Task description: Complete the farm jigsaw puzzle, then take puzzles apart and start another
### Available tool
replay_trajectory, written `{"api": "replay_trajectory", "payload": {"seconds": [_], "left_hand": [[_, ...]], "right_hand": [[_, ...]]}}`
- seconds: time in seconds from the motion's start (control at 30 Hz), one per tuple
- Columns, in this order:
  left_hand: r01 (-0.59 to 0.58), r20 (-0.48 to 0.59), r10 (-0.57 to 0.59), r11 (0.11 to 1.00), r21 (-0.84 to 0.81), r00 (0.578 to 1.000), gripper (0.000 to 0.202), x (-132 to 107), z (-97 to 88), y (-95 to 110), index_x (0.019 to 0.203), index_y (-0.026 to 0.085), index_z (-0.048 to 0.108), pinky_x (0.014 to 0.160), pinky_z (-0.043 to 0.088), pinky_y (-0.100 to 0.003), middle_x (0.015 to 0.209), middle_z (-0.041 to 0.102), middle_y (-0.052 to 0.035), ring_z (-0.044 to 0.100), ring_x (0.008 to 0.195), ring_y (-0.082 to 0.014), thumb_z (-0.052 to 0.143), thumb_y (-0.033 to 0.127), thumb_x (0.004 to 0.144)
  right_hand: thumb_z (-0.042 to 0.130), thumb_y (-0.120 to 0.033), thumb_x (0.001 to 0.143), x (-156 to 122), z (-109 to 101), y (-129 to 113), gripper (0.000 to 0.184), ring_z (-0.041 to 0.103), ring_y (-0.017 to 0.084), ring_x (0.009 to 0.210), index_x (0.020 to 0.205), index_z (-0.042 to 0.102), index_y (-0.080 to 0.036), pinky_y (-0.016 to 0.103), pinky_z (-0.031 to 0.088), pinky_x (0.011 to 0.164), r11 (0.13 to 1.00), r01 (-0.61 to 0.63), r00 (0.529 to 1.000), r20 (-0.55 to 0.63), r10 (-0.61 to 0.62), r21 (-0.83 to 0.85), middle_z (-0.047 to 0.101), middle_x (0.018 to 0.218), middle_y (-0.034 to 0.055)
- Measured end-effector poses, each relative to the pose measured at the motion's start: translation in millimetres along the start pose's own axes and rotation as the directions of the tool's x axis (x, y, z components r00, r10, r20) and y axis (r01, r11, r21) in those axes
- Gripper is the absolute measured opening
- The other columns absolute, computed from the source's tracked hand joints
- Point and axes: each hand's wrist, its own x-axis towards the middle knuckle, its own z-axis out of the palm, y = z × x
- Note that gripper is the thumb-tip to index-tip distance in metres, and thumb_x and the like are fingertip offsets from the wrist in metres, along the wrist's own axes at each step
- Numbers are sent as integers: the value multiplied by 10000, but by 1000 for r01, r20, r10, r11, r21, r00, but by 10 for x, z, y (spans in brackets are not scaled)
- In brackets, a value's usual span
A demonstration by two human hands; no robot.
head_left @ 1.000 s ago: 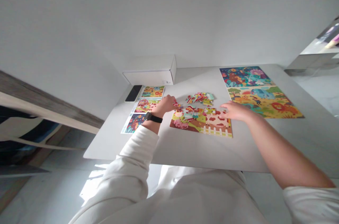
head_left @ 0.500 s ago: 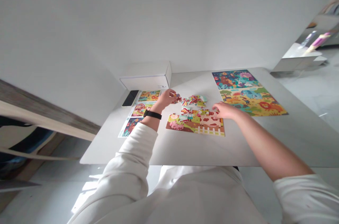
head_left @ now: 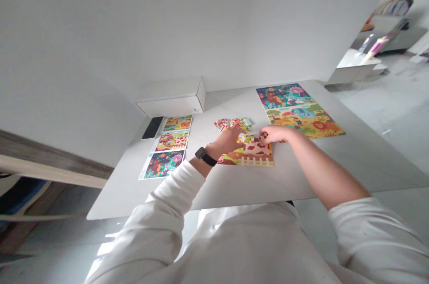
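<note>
A partly assembled farm jigsaw puzzle (head_left: 256, 154) with a spotted cow and a white fence lies at the middle of the table. My left hand (head_left: 231, 141) reaches over its left part, fingers spread, covering some of the picture. At the puzzle's upper right, my right hand (head_left: 271, 133) has its fingers pinched together on a puzzle piece, mostly hidden by the fingers. Loose puzzle pieces (head_left: 234, 122) are heaped just beyond my left hand.
Two finished jigsaw puzzles (head_left: 301, 119) lie joined at the right. On the left are a sheet of small reference pictures (head_left: 164, 164) and a phone (head_left: 152, 128). Behind them, a white box (head_left: 170, 101) stands against the wall on the white table (head_left: 134, 197).
My left hand has moved from beside the loose heap, where it held a puzzle piece, right and nearer over the puzzle. My right hand has closed in on the puzzle's upper right. The view has shifted.
</note>
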Motion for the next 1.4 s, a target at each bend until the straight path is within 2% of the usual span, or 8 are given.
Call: {"api": "replay_trajectory", "payload": {"seconds": [0.17, 0.4, 0.6, 0.73, 0.87, 1.1, 1.23, 1.4], "left_hand": [[-29, 134, 17, 995, 91, 991, 819, 98, 94, 100, 1530, 157, 578, 1200, 482, -459, 1509, 649, -194, 615, 1395, -370, 896, 422, 823], [-3, 237, -39, 985, 172, 971, 727, 208, -21, 130, 1431, 188, 670, 1096, 516, -418, 1432, 711, -167, 663, 1312, -372, 912, 447, 796], [37, 232, -36, 999, 0, 972, 403, 175, -132, 54, 1175, 193, 771, 854, 505, -291, 1122, 784, -87, 722, 1032, -267, 870, 352, 818], [79, 213, -59, 993, -84, 975, 280, 114, -191, -7, 1001, 179, 744, 709, 424, -274, 912, 725, -31, 635, 813, -194, 846, 368, 822], [91, 244, -49, 982, -165, 969, 271, 85, -261, -76, 898, 191, 676, 666, 365, -277, 800, 652, 8, 563, 752, -169, 840, 379, 792], [36, 266, 78, 917, -397, 961, 351, 24, -377, -270, 826, 197, 584, 639, 327, -277, 716, 525, 39, 473, 693, -141, 763, 499, 821], [31, 223, 61, 921, -388, 973, 338, 5, -390, -340, 941, 178, 674, 661, 365, -267, 804, 617, 13, 528, 749, -153, 732, 492, 828], [41, 226, 33, 948, -315, 974, 261, -10, -393, -359, 972, 183, 712, 696, 417, -262, 860, 697, -10, 600, 783, -162, 667, 427, 894]], "right_hand": [[940, -549, 662, -27, -18, -48, 559, 732, 276, 953, 1081, 760, -224, 288, 454, 673, 997, 28, 996, 82, -23, -67, 795, 1055, 60], [955, -507, 634, 47, 52, 145, 526, 728, 265, 908, 1027, 739, -233, 283, 468, 689, 988, 97, 989, 103, -110, 124, 793, 979, 29], [931, -325, 702, 84, 284, 239, 460, 735, 260, 969, 1089, 711, -208, 285, 532, 768, 922, 152, 988, -45, -146, 355, 798, 1067, 58], [969, -277, 701, 90, 420, 216, 625, 762, 252, 953, 1250, 675, -226, 319, 595, 826, 784, 117, 993, -93, -76, 609, 806, 1043, 45], [1006, -263, 664, 62, 412, 153, 594, 773, 236, 951, 1185, 725, -217, 329, 624, 871, 643, 131, 989, -58, -133, 755, 816, 1028, 40], [1025, -332, 645, -3, 331, 104, 547, 781, 223, 994, 1099, 750, -200, 310, 640, 882, 567, 142, 976, -17, -219, 811, 816, 1094, 63], [1025, -311, 648, 8, 288, 79, 505, 778, 210, 969, 1059, 758, -190, 299, 636, 889, 606, 169, 977, -53, -204, 777, 818, 1060, 55], [997, -279, 678, 52, 171, 59, 515, 776, 212, 947, 1127, 756, -209, 289, 642, 825, 524, 169, 979, -82, -185, 835, 822, 1110, 79]]}}
